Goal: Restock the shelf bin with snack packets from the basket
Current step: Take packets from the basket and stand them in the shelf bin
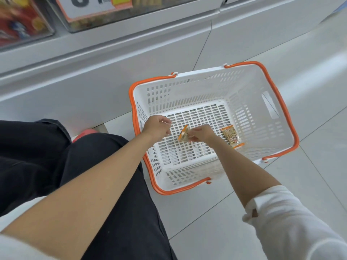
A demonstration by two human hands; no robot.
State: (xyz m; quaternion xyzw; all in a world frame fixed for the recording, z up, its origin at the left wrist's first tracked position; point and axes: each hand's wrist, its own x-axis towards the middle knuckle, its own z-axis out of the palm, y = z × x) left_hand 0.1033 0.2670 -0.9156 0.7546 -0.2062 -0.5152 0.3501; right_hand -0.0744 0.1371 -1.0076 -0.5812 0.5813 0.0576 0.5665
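A white slotted basket with orange handles stands on the floor beside the shelf base. Both my hands reach into it. My right hand pinches a small snack packet with orange edges, lifted a little off the basket floor. Just left of that packet, my left hand hovers with loosely curled fingers and holds nothing. A second snack packet lies flat on the basket floor, to the right of my right hand. The clear shelf bin with an orange-edged label sits on the shelf above, at top left.
The white shelf base runs along the left and top. A colourful product display sits at top left. My dark-trousered legs and a red shoe are left of the basket. Pale floor tiles surround it.
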